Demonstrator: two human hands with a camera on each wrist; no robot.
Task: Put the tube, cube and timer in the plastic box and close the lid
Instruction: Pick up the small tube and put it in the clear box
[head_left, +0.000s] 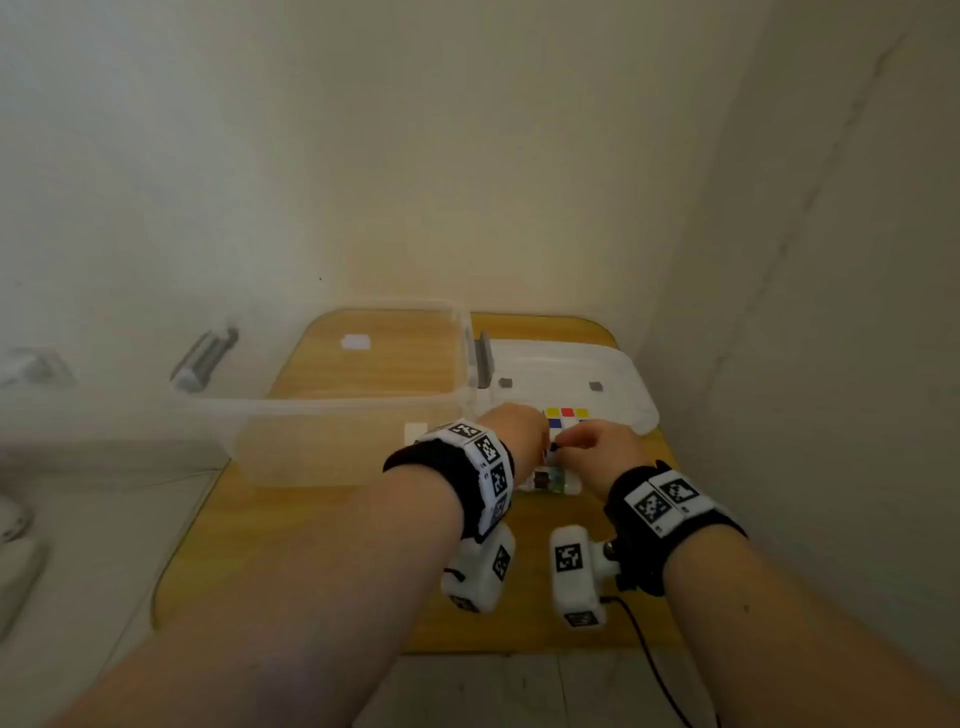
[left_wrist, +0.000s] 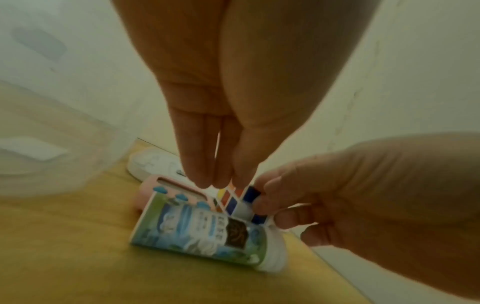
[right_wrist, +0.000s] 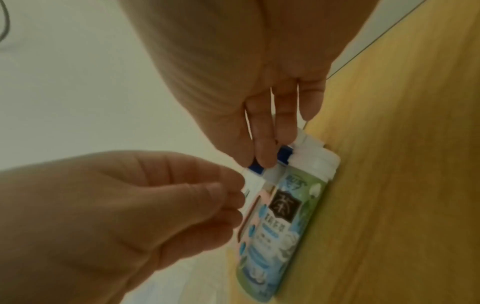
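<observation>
The right hand (left_wrist: 363, 207) has its fingers curled, the tips pinching a blue-and-white edge of the cube (left_wrist: 240, 200). The left hand (left_wrist: 228, 115) comes down from 12 o'clock in its own wrist view with straight, closed fingers whose tips meet the cube's top; whether they are pinching it or only touching it, I cannot tell through the blur. In the head view both hands meet over the cube at about 1 o'clock from the frame's centre.

Just at 7 o'clock of the cube in the left wrist view lies the tube (left_wrist: 207, 232), on its side on the wooden table (left_wrist: 64, 257), white cap toward 4 o'clock. The pink timer (left_wrist: 166, 190) lies behind the tube, touching or nearly touching both it and the cube. The clear plastic box (head_left: 332, 410) stands open at 9 o'clock of the hands in the head view and looks empty; its white lid (head_left: 587, 374) lies flat at 12 o'clock of them, behind the cube.

The step in hand looks like picking up the cube, so none of the three is packed yet. To do it well, grip opposite faces squarely rather than one corner, lift straight up so the crowded tube and timer are not dragged along, then carry it toward 9 o'clock over the box's near wall.
</observation>
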